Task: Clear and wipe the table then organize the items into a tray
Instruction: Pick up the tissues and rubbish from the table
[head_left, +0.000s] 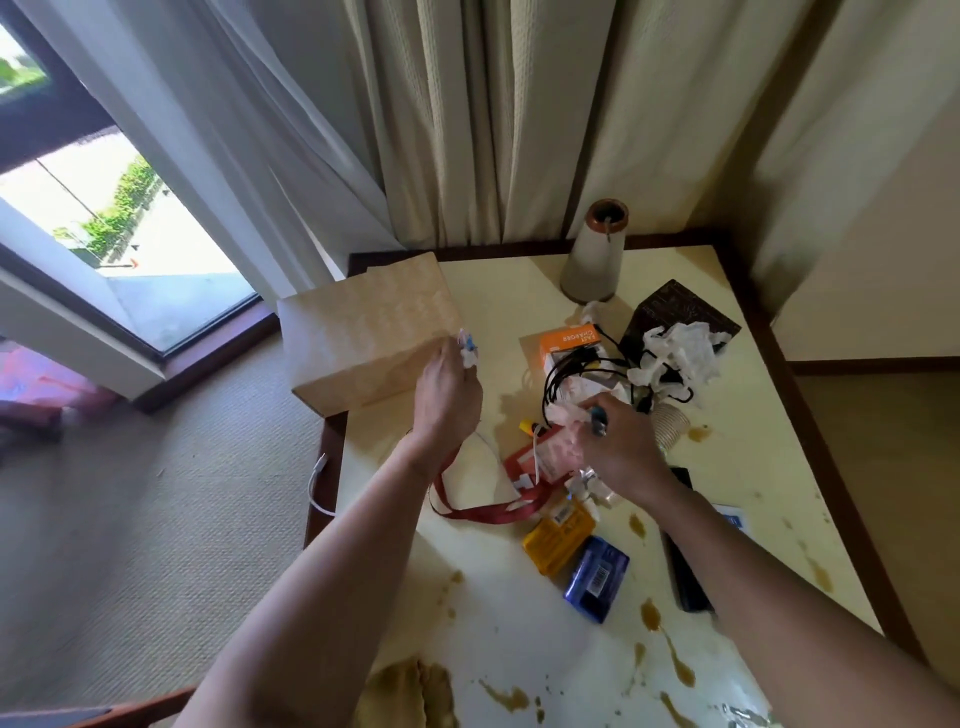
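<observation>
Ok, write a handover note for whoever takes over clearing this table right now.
Left hand: pinches scraps beside the paper bag.
Right hand: grips a blue thing mid-table.
On the table: charger box, cables, tissue, tipped cup, lanyard, yellow pack, blue pack.
Done: little; spills unwiped.
Left: clear, wipe, load tray; no tray in view.

Pale curtains hung in the corner, a glass door stood at left, and beige carpet covered the floor.
</observation>
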